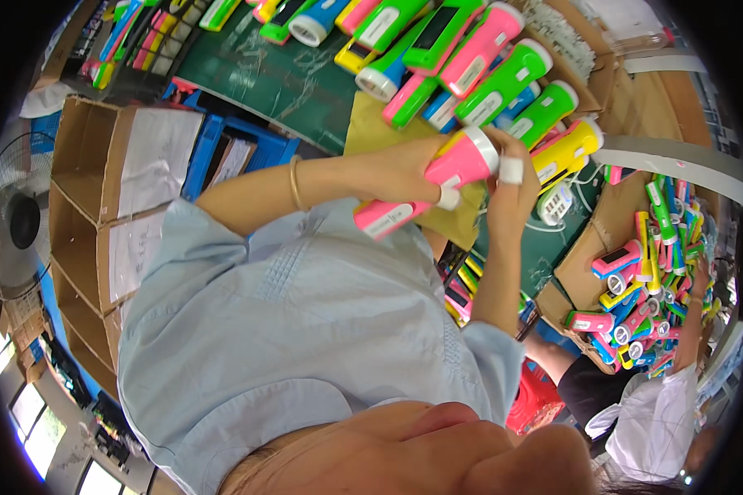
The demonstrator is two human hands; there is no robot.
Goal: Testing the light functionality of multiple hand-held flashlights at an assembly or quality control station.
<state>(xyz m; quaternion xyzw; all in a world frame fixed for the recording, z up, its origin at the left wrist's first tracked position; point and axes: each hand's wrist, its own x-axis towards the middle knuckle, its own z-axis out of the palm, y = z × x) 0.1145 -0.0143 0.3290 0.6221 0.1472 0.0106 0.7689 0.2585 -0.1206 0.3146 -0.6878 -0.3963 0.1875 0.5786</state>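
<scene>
We see one pink flashlight point(461, 167) with a yellow patch near its broad, white-rimmed head and a pale label toward its tail. It is held aslant, head to the upper right and tail to the lower left, its middle covered by our left hand point(414, 171); its lens seems turned away from us.

Left grip point(411, 172) curls inward, right grip point(513, 175) bent nearby.

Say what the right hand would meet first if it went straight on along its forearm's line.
Past the held pink flashlight, the right hand would probably meet the green flashlight just ahead first, though depth is unclear.
</scene>
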